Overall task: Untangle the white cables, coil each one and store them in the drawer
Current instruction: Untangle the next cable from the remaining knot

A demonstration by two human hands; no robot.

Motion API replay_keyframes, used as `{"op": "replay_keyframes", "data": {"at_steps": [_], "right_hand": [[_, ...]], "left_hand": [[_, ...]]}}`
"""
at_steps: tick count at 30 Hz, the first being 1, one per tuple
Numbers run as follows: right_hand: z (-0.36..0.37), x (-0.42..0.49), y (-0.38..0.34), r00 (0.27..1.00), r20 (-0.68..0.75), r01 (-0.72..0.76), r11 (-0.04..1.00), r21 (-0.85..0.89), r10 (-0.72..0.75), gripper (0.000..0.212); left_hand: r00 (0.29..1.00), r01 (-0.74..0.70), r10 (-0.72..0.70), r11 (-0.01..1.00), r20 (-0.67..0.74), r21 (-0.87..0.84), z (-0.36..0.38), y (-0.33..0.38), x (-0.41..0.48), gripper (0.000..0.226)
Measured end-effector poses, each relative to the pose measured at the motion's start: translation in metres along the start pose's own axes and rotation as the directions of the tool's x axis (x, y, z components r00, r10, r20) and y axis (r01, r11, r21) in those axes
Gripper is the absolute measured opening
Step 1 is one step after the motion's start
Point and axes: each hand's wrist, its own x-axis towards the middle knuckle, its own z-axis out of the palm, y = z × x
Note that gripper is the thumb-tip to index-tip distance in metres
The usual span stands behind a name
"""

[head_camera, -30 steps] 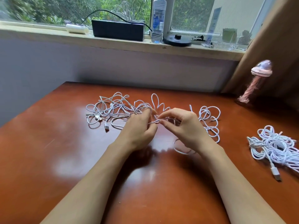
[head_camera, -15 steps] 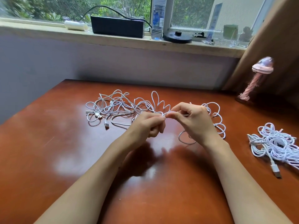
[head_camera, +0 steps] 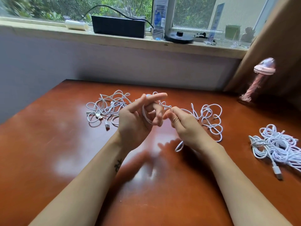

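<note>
White cables [head_camera: 111, 109], thin, tangled, looping loosely

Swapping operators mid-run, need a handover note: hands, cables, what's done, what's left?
Left hand: raised, white cable looped round its bent fingers.
Right hand: pinches the same cable beside the left fingers.
Its loose length trails right on the table; a tangle lies to the left and a heap of white cables sits far right.
Done: first coil barely begun.
Left: finish the coil, untangle and coil the rest, store all. No drawer in view.
</note>
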Motion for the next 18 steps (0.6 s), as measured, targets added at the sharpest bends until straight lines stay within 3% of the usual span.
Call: {"op": "replay_keyframes", "data": {"at_steps": [6,12,18], "right_hand": [[0.010,-0.002,-0.010,0.997,0.082,0.016,1.000,-0.010,-0.015,0.021],[0.016,-0.004,-0.012,0.991,0.132,0.020,0.999,-0.028,-0.016,0.013],[0.014,-0.004,-0.016,0.982,0.189,0.022,0.998,-0.064,-0.009,0.013]], "left_hand": [[0.999,-0.032,0.030,0.998,-0.043,-0.054,-0.003,0.002,0.002,0.050],[0.980,-0.080,0.067,0.995,-0.188,-0.059,-0.010,-0.001,0.008,0.050],[0.966,-0.087,0.160,0.941,-0.203,0.326,-0.010,-0.012,0.010,0.048]]}}
